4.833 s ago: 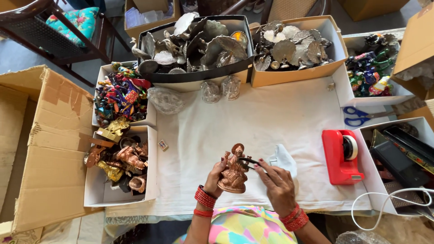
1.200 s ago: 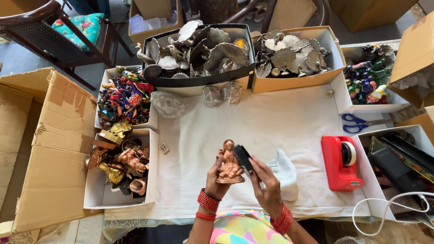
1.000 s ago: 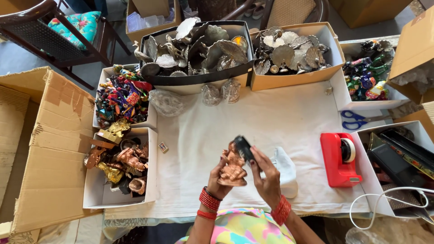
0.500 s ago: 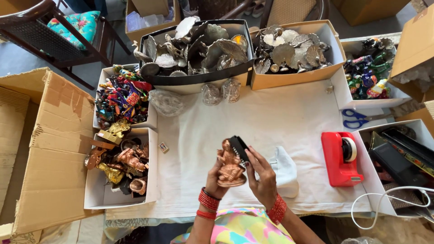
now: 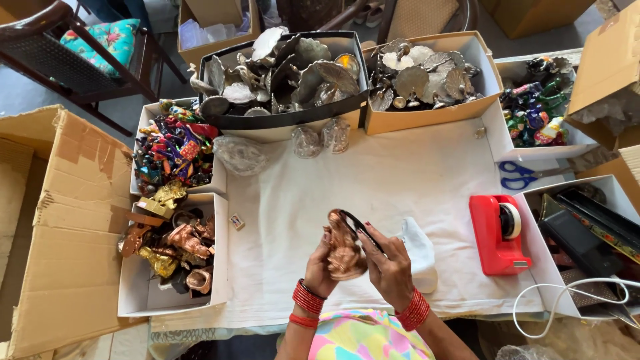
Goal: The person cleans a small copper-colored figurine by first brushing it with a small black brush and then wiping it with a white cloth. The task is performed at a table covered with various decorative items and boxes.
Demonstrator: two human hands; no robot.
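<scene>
Over the white cloth-covered table (image 5: 413, 180) ringed by boxes, your left hand (image 5: 320, 270) grips a glossy coppery figurine (image 5: 344, 245) while your right hand (image 5: 390, 267) pinches a flat black piece (image 5: 360, 227).

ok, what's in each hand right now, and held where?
Left hand cradles a copper-coloured figurine from its left side and underneath. Right hand holds a thin black brush-like tool by its lower end, the tip against the figurine's top.

A small copper-coloured figurine (image 5: 345, 247) is held above the white cloth, tilted, its shiny surface catching light. A flat black piece (image 5: 360, 229) lies against its right side.
</scene>
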